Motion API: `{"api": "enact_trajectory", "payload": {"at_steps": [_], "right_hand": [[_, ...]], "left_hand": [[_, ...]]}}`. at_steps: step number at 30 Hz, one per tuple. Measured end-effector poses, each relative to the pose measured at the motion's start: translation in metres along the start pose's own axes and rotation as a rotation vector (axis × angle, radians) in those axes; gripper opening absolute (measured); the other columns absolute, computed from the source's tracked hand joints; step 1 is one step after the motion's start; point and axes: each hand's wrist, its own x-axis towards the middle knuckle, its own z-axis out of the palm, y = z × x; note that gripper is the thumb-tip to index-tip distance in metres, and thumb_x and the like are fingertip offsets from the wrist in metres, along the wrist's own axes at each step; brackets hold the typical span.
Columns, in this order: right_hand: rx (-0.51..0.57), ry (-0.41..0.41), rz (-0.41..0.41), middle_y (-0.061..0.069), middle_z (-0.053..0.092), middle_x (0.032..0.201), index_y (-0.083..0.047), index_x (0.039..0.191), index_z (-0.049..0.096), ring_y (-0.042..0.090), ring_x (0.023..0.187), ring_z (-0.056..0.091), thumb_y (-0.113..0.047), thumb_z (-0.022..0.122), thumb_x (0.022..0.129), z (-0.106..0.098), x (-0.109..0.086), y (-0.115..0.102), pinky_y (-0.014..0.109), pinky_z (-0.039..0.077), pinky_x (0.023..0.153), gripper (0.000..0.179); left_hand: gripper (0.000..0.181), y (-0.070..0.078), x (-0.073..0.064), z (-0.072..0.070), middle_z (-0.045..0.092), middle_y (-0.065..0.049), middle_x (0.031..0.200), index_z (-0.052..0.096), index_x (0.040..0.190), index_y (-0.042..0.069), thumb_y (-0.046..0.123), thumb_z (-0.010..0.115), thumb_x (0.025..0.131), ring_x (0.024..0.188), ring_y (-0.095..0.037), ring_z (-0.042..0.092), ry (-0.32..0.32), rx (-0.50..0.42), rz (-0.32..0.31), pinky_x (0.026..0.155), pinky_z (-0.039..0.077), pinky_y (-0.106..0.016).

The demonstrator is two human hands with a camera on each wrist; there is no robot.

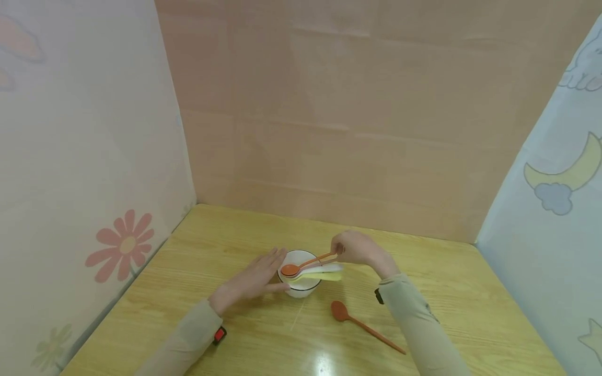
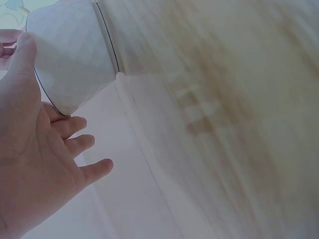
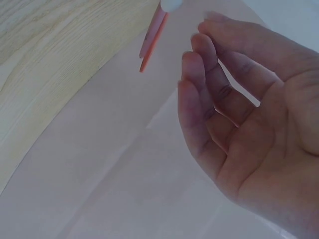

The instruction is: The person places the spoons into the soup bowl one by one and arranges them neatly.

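Observation:
A white bowl (image 1: 301, 292) with a dark rim stands on the table. My left hand (image 1: 254, 277) holds it from the left, thumb along the near side and fingers by the far rim. In the left wrist view the thumb of this hand (image 2: 45, 144) lies at the rim of the bowl (image 2: 75, 50). An orange spoon (image 1: 290, 270), a pink spoon, a white spoon (image 1: 324, 268) and a yellow spoon (image 1: 329, 277) lie across the bowl, handles rightward. My right hand (image 1: 357, 247) is beside the handle ends; the right wrist view shows its loosely bent fingers apart from the handles (image 3: 154, 37).
A reddish-brown spoon (image 1: 339, 311) lies on the wooden table (image 1: 226, 219), near my right forearm, its handle pointing to the lower right. Behind the table rises a plain brownish backdrop (image 1: 338, 130). Patterned panels stand at the left (image 1: 94, 156) and right (image 1: 541, 250).

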Motion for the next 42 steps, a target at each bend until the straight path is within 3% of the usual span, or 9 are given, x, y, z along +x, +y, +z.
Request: {"api": "enact_trajectory", "payload": {"at_steps": [9, 21, 29, 35, 42], "right_hand": [[-0.002, 0.058, -0.032, 0.006, 0.07, 0.085, -0.003, 0.091, 0.071, 0.014, 0.078, 0.061, 0.0, 0.071, 0.081, -0.003, -0.013, 0.005, 0.029, 0.051, 0.07, 0.011], [0.044, 0.094, -0.004, 0.01, 0.071, 0.089, 0.0, 0.1, 0.07, 0.016, 0.079, 0.066, 0.0, 0.073, 0.081, -0.002, -0.038, 0.017, 0.029, 0.055, 0.071, 0.019], [0.071, 0.124, 0.028, 0.006, 0.071, 0.09, -0.005, 0.098, 0.07, 0.011, 0.077, 0.065, -0.002, 0.075, 0.082, 0.003, -0.056, 0.023, 0.027, 0.055, 0.069, 0.017], [0.079, 0.127, 0.041, 0.002, 0.07, 0.089, -0.007, 0.099, 0.07, 0.008, 0.075, 0.064, -0.003, 0.076, 0.082, 0.009, -0.066, 0.027, 0.024, 0.054, 0.068, 0.018], [0.122, 0.11, 0.049, 0.006, 0.071, 0.089, -0.006, 0.099, 0.069, 0.008, 0.073, 0.064, -0.004, 0.076, 0.082, 0.017, -0.078, 0.032, 0.022, 0.052, 0.066, 0.018]], "left_hand": [[0.089, 0.002, -0.001, -0.003, 0.017, -0.018, 0.166, 0.015, 0.159, 0.003, 0.055, 0.052, 0.098, 0.155, -0.037, 0.014, -0.003, -0.018, -0.001, 0.122, 0.021, -0.061], [0.089, 0.001, -0.002, -0.002, 0.018, -0.02, 0.165, 0.016, 0.158, 0.002, 0.054, 0.054, 0.097, 0.154, -0.04, 0.016, 0.003, -0.016, 0.002, 0.12, 0.022, -0.064], [0.09, 0.003, -0.002, -0.003, 0.018, -0.019, 0.165, 0.016, 0.158, 0.003, 0.057, 0.053, 0.097, 0.154, -0.038, 0.016, 0.0, 0.028, -0.001, 0.12, 0.022, -0.064], [0.091, 0.002, -0.002, -0.003, 0.018, -0.017, 0.166, 0.016, 0.159, 0.003, 0.058, 0.052, 0.096, 0.154, -0.037, 0.016, -0.001, 0.028, -0.004, 0.121, 0.021, -0.063], [0.091, 0.001, -0.001, -0.002, 0.017, -0.017, 0.166, 0.015, 0.159, 0.003, 0.058, 0.052, 0.096, 0.155, -0.037, 0.016, 0.0, 0.029, 0.0, 0.121, 0.021, -0.063]]}}
